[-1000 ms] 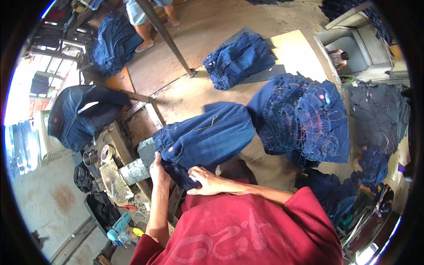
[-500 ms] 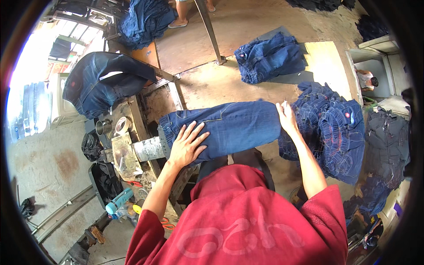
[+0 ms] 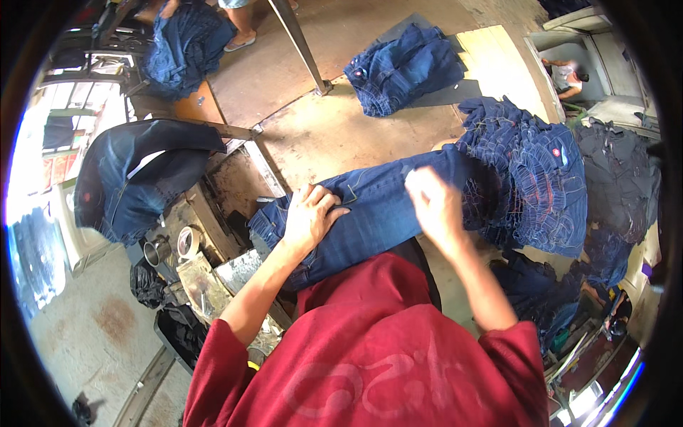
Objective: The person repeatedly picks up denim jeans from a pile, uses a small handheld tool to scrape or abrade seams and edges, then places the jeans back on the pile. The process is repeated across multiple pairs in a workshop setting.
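A pair of blue denim pants (image 3: 377, 192) lies stretched across my lap, its left end over a pale, worn cylindrical arm (image 3: 240, 270) on the workbench. My left hand (image 3: 309, 219) is on the cloth near that end, fingers bent and drawn together, gripping the denim. Above the right part of the pants is my right hand (image 3: 434, 206), closed and somewhat blurred by motion. Something small and pale seems to be at its fingertips, but I cannot make out what. The far right end of the pants meets a heap of gathered denim garments (image 3: 544, 185).
Another denim garment (image 3: 142, 174) hangs over the bench at left, near a tape roll (image 3: 188, 242) and a metal cup (image 3: 156, 251). A folded denim stack (image 3: 405, 67) lies on the floor ahead. Dark clothes (image 3: 615, 181) are piled far right. Other people are farther off.
My left hand went from lying flat and spread to gripping the cloth. My right hand left the pants' right end and moved left, closed. The view has shifted.
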Demonstrator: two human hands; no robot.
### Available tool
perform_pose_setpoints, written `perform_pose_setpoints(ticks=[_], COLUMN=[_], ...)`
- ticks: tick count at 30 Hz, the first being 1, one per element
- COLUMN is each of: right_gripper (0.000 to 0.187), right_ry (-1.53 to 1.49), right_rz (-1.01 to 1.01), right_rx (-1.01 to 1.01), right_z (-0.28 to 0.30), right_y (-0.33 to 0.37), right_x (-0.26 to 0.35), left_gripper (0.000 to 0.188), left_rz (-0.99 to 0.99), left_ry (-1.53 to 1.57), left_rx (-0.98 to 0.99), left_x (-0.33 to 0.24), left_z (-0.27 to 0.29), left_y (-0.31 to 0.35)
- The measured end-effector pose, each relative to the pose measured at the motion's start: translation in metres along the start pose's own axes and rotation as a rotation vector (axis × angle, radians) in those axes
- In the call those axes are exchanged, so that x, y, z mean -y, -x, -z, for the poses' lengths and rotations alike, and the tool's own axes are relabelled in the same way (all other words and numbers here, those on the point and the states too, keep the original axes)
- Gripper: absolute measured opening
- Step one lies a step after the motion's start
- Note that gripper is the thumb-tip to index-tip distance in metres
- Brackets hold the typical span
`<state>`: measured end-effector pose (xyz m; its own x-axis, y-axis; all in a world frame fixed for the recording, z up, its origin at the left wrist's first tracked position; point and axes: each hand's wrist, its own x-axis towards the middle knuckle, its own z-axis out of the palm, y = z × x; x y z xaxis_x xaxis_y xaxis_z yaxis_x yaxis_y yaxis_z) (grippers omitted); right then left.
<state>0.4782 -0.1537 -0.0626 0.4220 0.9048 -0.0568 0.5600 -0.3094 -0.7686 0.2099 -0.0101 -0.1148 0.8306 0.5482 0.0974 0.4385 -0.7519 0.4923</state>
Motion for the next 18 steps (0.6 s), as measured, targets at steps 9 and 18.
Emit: perform_pose_setpoints(ticks=[9,18], right_gripper=[0.025,0.021], right_ry=[0.274,0.426], right_rz=[0.190,0.133], right_rx=[-0.119,-0.194], right_z=[-0.110,-0.143], right_y=[0.068,0.040], right_x=[0.054,0.069], left_gripper=[0.060,0.043], left_rz=[0.061,-0.015], left_ry=[0.396,0.379], left_rx=[0.318,0.196], left_x=[0.057,0.064], left_z=[0.006,-0.003], left_y=[-0.037,-0.037])
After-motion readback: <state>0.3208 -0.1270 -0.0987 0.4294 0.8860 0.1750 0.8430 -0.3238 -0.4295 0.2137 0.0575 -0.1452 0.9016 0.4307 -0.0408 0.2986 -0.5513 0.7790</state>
